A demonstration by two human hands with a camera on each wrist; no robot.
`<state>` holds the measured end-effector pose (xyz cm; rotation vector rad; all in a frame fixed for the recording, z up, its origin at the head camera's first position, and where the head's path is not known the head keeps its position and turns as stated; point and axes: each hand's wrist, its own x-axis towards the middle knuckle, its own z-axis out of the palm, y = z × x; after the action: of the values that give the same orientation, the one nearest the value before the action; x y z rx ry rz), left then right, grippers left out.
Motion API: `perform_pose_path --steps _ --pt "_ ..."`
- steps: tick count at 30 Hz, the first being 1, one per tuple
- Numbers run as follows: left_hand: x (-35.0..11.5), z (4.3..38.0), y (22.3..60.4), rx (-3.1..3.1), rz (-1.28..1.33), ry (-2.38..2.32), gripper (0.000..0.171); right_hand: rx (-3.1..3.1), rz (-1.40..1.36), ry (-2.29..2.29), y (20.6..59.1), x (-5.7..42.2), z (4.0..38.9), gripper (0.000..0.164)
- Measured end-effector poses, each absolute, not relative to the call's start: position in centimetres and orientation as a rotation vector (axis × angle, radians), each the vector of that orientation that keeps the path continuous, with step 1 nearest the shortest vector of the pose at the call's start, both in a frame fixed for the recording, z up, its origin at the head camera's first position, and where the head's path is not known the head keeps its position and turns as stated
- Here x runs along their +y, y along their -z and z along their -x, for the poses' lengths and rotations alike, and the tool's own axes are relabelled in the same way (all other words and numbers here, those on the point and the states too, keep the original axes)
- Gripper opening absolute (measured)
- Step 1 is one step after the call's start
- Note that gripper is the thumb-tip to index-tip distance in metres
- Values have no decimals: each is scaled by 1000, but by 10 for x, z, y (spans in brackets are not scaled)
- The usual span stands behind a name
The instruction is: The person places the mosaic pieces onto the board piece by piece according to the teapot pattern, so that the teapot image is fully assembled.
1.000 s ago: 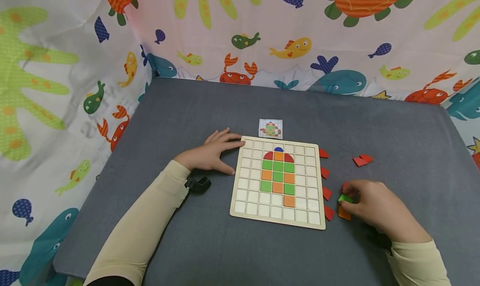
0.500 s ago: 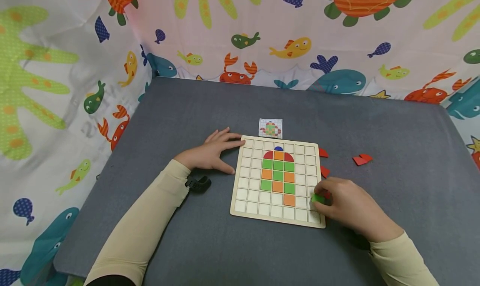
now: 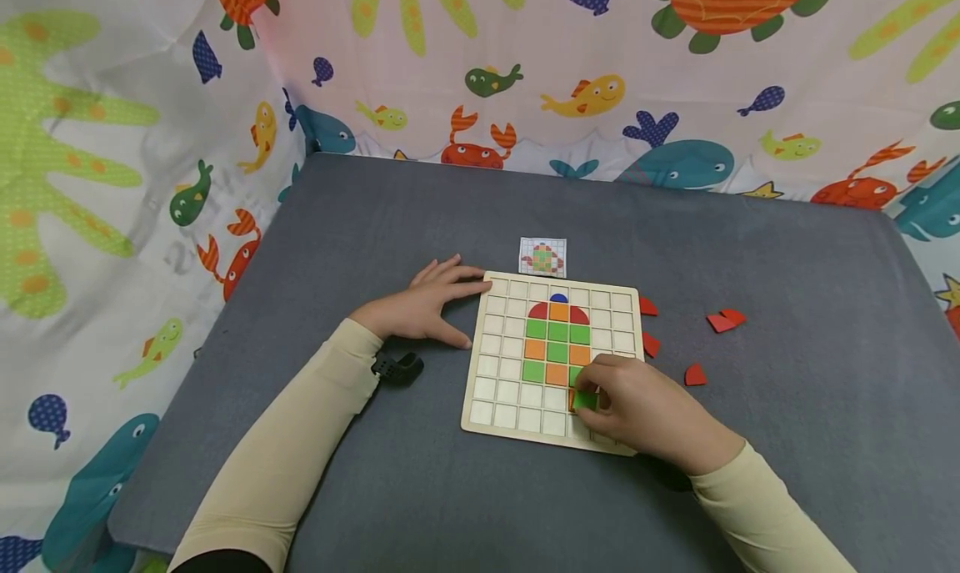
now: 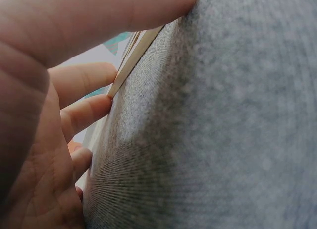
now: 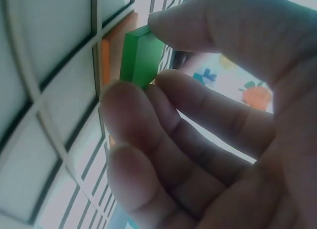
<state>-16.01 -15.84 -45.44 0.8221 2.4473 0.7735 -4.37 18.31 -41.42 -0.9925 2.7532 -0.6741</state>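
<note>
Between thumb and fingertips, my right hand [image 3: 645, 404] pinches a green square tile [image 3: 586, 401], tilted close over the lower part of the wooden grid board [image 3: 507, 390]. Behind that tile, an orange tile [image 5: 117, 46] lies in its cell, partly covered in the right wrist view. Green, orange, red and blue tiles form a figure in the board's middle columns. My left hand [image 3: 422, 304] lies at the board's upper left edge with fingers spread, fingertips [image 4: 110, 101] touching its side in the left wrist view. The right hand hides the board's lower right cells.
A small pattern card [image 3: 543, 257] lies just beyond the board's far edge. Red pieces [image 3: 650, 344] sit along the board's right side, with a red quarter-round piece [image 3: 695, 375] and a red cluster [image 3: 724, 320] farther right. A sea-animal cloth [image 3: 420, 81] hangs behind the grey table [image 3: 360, 481].
My right hand has carried the green tile leftward from the loose pieces to above the board's lower middle. The left hand has stayed at the board's edge.
</note>
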Motion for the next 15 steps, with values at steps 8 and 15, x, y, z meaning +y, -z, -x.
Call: perform_pose_path --steps 8,15 --pt "-157 160 452 2442 -828 -775 96 2736 1017 650 417 176 45 13" --pt "-158 160 454 2447 -825 -773 96 2750 1094 639 417 168 48 12"
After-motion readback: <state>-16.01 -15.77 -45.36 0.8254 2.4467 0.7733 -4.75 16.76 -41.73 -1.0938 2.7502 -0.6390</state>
